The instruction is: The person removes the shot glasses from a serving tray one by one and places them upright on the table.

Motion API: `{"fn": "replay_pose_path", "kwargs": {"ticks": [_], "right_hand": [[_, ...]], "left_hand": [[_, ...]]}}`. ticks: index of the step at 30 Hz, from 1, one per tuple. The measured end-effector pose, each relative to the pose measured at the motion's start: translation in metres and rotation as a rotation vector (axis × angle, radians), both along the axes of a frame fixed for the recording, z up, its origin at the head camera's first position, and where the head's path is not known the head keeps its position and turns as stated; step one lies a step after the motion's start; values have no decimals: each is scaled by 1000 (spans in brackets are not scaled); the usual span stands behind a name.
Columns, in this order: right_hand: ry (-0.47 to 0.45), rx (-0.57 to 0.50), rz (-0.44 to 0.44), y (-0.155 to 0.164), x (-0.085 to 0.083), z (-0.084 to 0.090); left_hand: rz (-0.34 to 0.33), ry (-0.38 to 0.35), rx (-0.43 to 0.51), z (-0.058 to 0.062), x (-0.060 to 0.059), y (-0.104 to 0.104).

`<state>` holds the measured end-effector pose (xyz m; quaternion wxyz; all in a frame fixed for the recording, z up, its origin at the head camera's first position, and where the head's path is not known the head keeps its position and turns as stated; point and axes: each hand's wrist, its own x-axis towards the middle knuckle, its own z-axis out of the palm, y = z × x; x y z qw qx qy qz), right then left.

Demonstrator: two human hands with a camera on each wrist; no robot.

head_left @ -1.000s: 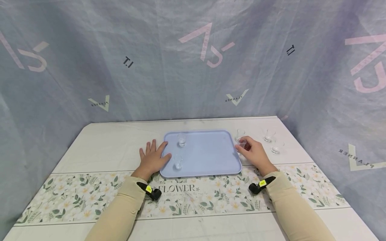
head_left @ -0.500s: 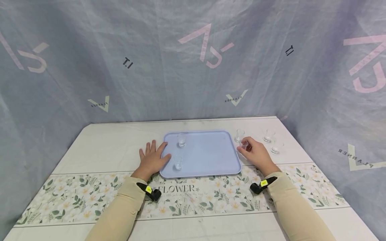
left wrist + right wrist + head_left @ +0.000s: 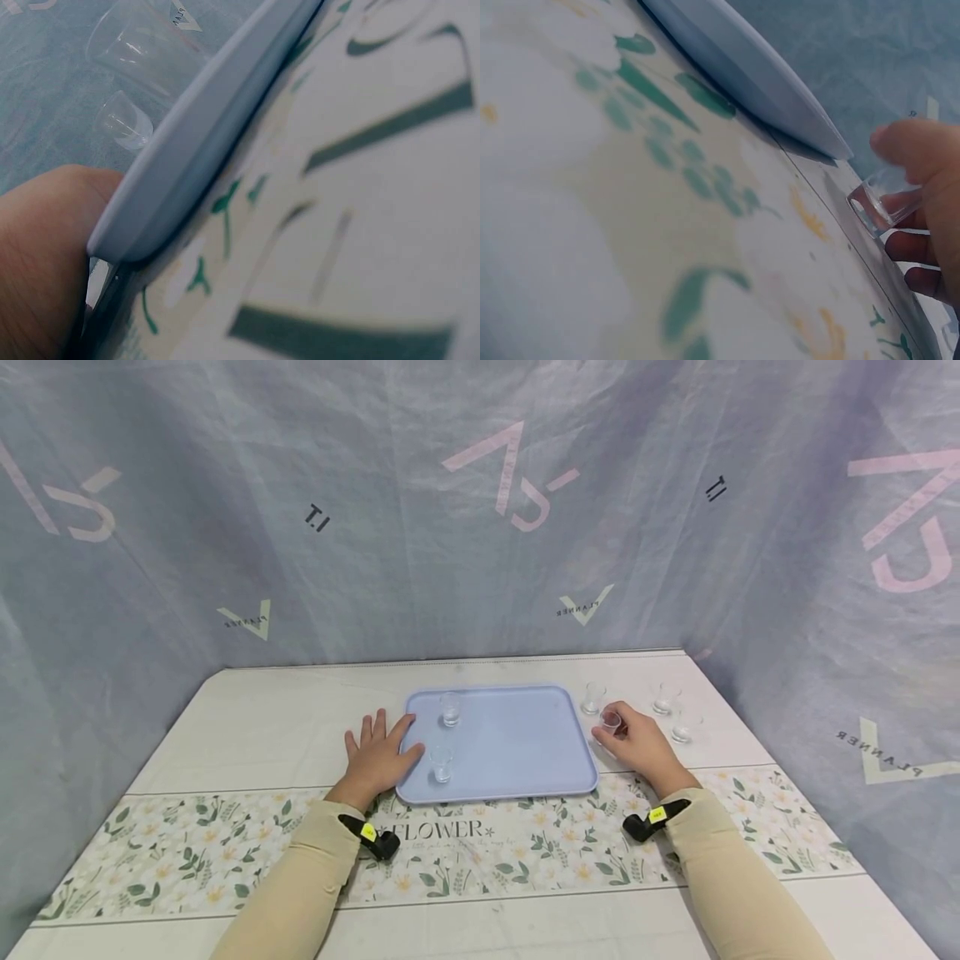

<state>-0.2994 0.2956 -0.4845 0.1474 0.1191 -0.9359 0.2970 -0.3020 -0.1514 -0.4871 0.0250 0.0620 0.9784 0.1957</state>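
Note:
My right hand (image 3: pixel 636 745) pinches a small clear shot glass (image 3: pixel 610 722) between thumb and fingers, just off the right edge of a pale blue tray (image 3: pixel 517 743). In the right wrist view the thick base of this shot glass (image 3: pixel 868 213) shows close over the tablecloth, below the thumb. My left hand (image 3: pixel 377 766) lies with spread fingers at the tray's left edge, thumb and index finger over the rim. Two more shot glasses stand upright on the tray's left side, a far glass (image 3: pixel 450 710) and a near glass (image 3: pixel 441 766).
Just beyond my right hand stands another shot glass (image 3: pixel 593 699) on the table. Farther right are a back glass (image 3: pixel 665 700) and a front glass (image 3: pixel 686 728). A flowered band (image 3: pixel 247 852) crosses the white tablecloth. Grey-blue curtains (image 3: pixel 420 527) enclose the table's back and sides.
My right hand has shifted slightly right, away from the tray's edge, with the shot glass in its fingers. The left hand and the glasses on the tray have stayed put.

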Motion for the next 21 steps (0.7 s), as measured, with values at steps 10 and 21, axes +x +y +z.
{"fn": "replay_pose_path", "kwargs": {"ticks": [10, 21], "right_hand": [[301, -105, -12, -7, -5, 7], [470, -60, 184, -55, -13, 28]], "left_hand": [[-2, -2, -1, 2, 1, 1], [4, 4, 10, -1, 2, 2]]}}
